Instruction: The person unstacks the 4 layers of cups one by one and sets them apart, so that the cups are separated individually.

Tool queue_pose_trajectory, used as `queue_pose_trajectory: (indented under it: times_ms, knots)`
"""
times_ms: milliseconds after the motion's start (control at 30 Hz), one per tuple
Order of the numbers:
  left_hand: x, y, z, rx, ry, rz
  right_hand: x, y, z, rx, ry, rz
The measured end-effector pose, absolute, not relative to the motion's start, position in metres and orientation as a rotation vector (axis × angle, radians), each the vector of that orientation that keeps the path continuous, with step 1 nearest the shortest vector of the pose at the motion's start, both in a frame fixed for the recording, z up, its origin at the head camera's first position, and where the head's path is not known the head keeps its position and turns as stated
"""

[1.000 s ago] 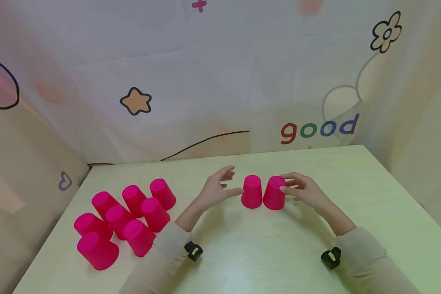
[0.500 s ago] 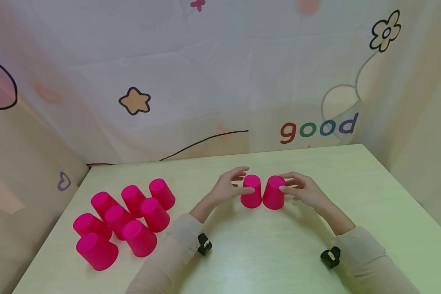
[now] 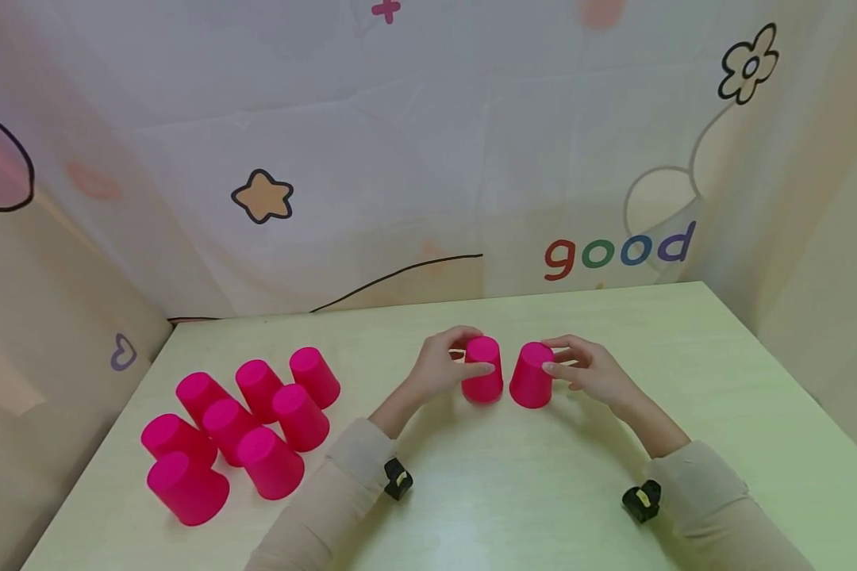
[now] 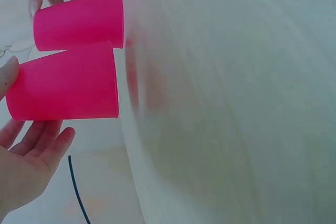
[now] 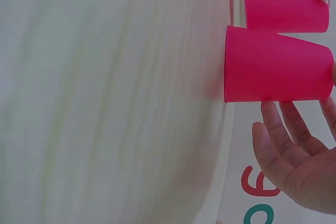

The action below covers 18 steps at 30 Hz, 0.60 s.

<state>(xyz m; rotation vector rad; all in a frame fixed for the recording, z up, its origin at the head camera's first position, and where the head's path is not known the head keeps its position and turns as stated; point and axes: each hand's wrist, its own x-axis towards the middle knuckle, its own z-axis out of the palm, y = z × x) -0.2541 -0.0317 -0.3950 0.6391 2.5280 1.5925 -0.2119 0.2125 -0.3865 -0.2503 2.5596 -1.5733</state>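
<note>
- My left hand [image 3: 439, 369] has fingers and thumb curled round the left pink cup [image 3: 482, 369], upside down on the table [image 3: 514, 484].
- My right hand [image 3: 591, 373] pinches the right pink cup [image 3: 532, 374] near its top; the cups sit just beside each other.
- Thin plastic, so I'd guess light, slick and squashy. Best held mid-wall, gently.
- Spare cups [image 3: 239, 428] sit well off to the left of my grip.

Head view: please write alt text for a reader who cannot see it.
Two upside-down pink cups stand mid-table: the left hand grips the left cup, the right hand touches the right cup. Eight more pink cups cluster at the green table's left.
</note>
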Motion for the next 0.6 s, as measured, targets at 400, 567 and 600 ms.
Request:
queue_pose_trajectory:
  times_ms: [400,567,600]
  knots:
    - [-0.245,-0.060,-0.387,0.545,2.555,1.645,-0.212,0.212,-0.388,-0.280,2.557,-1.587]
    - [-0.242,-0.074,-0.387,0.445,2.580,1.710,-0.212,0.213,-0.389,-0.286,2.566,-1.589]
    - [-0.242,-0.077,-0.387,0.424,2.585,1.726,-0.212,0.213,-0.389,-0.285,2.569,-1.588]
